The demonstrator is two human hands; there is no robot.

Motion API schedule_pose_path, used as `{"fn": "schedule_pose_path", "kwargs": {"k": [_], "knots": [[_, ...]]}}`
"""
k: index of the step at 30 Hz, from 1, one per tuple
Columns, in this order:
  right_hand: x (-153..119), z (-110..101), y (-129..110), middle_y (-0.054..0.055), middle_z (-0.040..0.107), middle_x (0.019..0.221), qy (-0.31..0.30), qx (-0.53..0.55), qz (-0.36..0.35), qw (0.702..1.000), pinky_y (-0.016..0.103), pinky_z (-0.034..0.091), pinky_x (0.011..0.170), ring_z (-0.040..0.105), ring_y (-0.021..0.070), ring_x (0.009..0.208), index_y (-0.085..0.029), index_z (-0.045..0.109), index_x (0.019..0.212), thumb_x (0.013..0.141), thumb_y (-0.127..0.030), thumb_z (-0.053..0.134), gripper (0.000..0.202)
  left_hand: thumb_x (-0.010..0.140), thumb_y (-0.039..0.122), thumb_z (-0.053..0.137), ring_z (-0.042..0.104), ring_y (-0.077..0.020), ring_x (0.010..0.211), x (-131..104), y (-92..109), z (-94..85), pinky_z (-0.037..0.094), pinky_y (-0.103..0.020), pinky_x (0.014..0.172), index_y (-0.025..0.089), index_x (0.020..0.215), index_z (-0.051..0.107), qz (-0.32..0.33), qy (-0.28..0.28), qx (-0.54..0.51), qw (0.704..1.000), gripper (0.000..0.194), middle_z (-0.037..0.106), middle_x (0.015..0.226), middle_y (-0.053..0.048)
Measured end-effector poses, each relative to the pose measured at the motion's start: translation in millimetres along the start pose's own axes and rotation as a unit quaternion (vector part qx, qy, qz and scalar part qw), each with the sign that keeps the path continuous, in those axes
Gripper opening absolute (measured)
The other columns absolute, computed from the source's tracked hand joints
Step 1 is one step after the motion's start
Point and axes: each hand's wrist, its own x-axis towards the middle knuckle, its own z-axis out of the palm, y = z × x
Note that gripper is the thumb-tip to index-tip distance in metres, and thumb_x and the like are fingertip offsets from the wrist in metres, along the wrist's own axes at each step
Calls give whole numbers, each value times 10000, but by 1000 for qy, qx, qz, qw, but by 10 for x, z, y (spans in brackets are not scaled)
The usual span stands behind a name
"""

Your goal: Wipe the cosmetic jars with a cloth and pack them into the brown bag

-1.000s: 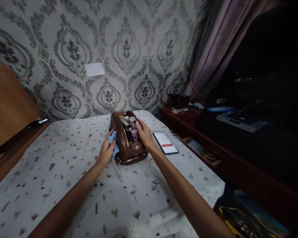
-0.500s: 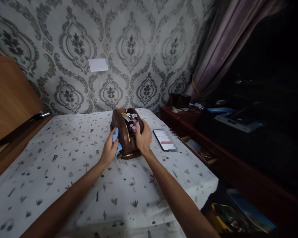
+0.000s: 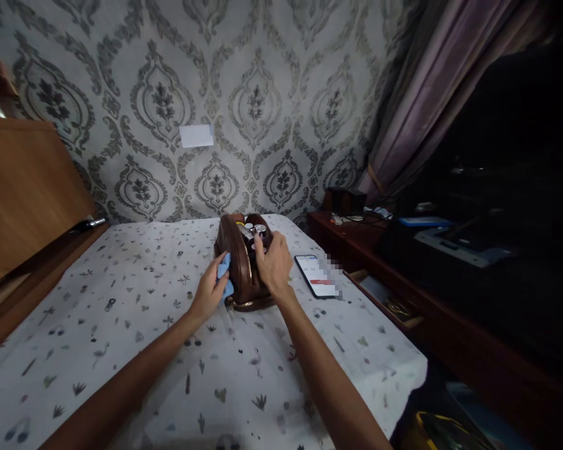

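Note:
An unzipped brown leather bag (image 3: 233, 253) stands on the patterned white cloth, with several small bottles and containers (image 3: 259, 230) inside. My left hand (image 3: 209, 289) pinches a light blue cloth (image 3: 224, 269) against the bag's left side. At the bag's right side is my right hand (image 3: 275, 262), its fingers bent over the opening's edge and its thumb by the containers. Whether those fingers grip the edge or one of the containers is hidden.
A phone (image 3: 316, 277) with a lit screen lies right of the bag. Wooden furniture (image 3: 32, 194) stands at the left. On the right are a dark red desk (image 3: 356, 234) and an open drawer (image 3: 385, 300). A white covered surface (image 3: 141, 300) extends around the bag.
My right thumb has shifted up at the bag's opening and now covers part of the purple item. The whole view has shifted slightly; the left hand still holds the blue cloth at the bag.

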Motion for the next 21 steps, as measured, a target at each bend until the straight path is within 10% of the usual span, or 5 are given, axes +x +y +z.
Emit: {"fn": "schedule_pose_path", "kwargs": {"k": [15,21], "knots": [[342,-101,-416,222,567,1353,-129,-81,-70,986,526,401,1026,516,388,1277,-183,628,1321,903,-754,433,734,908,375,528,577,-274,1280,128,-33,-111,399,-433,1152,181,1313,588,16,-11,39,999,453,643,1350,-104],[392,-120,-397,173,565,1363,-171,-84,-90,978,537,394,1041,499,372,1285,-250,641,1329,901,-602,569,559,910,357,521,574,-272,1282,137,-3,-120,395,-425,1153,177,1317,593,22,-27,43,998,451,637,1360,-106]]}}
